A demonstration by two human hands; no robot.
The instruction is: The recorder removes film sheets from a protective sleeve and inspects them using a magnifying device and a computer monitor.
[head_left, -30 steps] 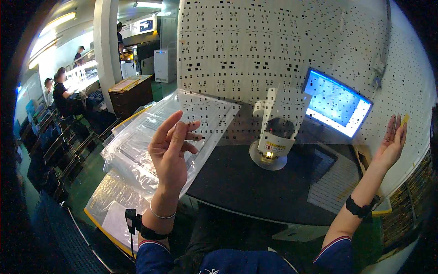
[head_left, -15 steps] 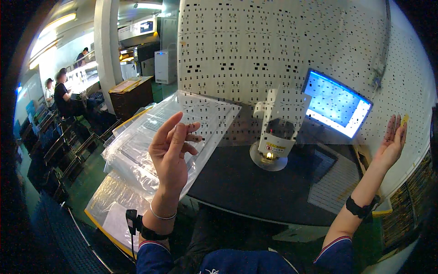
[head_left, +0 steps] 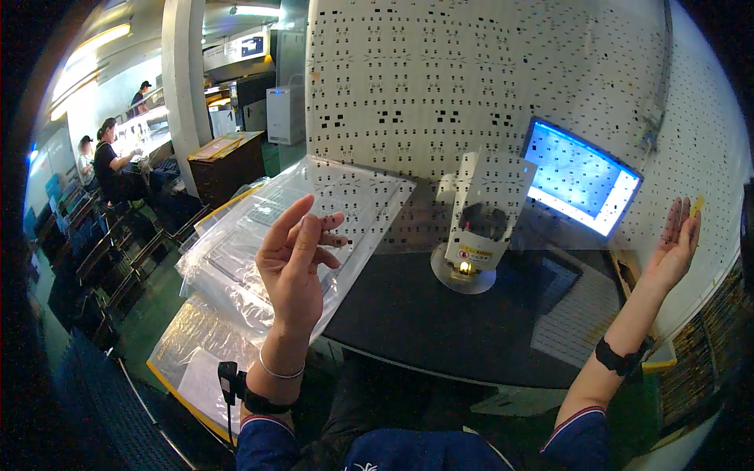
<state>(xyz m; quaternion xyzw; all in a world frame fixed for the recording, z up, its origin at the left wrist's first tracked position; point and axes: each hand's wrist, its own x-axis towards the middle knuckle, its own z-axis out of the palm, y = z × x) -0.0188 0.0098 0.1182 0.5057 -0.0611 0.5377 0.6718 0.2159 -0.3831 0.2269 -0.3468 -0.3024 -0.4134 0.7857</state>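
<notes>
A large see-through film (head_left: 440,86) printed with rows of small black marks hangs upright before me. My left hand (head_left: 294,259) pinches its lower left edge, the thumb on the near side and some fingertips showing through the film. At the far right my right hand (head_left: 674,243) holds the other side, with black marks showing over its fingers. Through the film's lower part I see a white stand-like device (head_left: 479,255) with a small lit lamp, and a monitor (head_left: 581,177) with a blue screen.
Plastic-wrapped clear sheets (head_left: 251,243) lie left on the dark table (head_left: 440,330). Another wrapped packet (head_left: 196,361) with a yellow edge sits lower. A brown cabinet (head_left: 228,169) and a pillar (head_left: 185,86) stand beyond. Several people work far left. A dark rack (head_left: 699,361) is at right.
My hands and the film stay nearly still. A person in the far left background has raised their head and shifted their arms slightly.
</notes>
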